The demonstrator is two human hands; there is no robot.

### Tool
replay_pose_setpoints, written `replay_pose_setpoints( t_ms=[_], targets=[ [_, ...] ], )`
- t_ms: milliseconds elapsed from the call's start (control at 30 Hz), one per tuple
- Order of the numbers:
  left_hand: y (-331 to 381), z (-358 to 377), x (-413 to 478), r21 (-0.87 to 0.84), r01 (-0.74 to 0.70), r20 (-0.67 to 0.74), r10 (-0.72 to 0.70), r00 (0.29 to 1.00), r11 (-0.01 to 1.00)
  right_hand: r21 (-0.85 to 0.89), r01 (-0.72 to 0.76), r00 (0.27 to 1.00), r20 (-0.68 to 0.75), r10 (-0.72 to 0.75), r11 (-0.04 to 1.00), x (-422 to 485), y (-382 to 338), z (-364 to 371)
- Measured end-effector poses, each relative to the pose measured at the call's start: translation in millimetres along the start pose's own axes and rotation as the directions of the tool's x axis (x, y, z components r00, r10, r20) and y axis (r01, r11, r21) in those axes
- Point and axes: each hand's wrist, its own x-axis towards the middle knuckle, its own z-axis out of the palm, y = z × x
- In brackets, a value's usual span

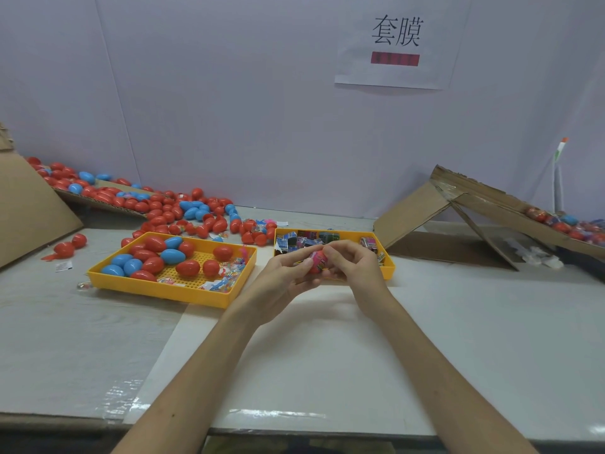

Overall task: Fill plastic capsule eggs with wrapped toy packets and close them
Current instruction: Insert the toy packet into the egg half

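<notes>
A red capsule egg with a colourful printed wrap on it sits between both my hands, just in front of the right yellow tray. My left hand grips it from the left, thumb on top. My right hand curls over its right end. The right tray holds several wrapped toy packets. The left yellow tray carries several red and blue eggs and some small clear-wrapped toys.
A heap of loose red and blue eggs spreads across the back left, partly on a cardboard sheet. A folded cardboard ramp at the right carries several finished eggs. A paper sign hangs on the wall.
</notes>
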Motion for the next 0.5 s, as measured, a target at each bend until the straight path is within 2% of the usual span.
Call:
replay_pose_setpoints(
  t_ms=[267, 400, 500],
  targets=[
    [-4, 1, 2, 0.102, 0.024, 0.0, -0.024, 1.0, 0.994, -0.082, 0.046, 0.998, -0.046, -0.05, 0.996, 0, 3, 1],
    [-12, 4, 7, 0.189, -0.035, -0.165, 0.067, 0.984, 0.981, -0.065, 0.061, 0.997, -0.041, -0.064, 0.996, -2, 4, 6],
    [-15, 3, 9, 0.283, -0.091, -0.25, 0.165, 0.954, 0.955, -0.15, 0.095, 0.993, -0.054, -0.104, 0.984, -2, 5, 9]
  ],
)
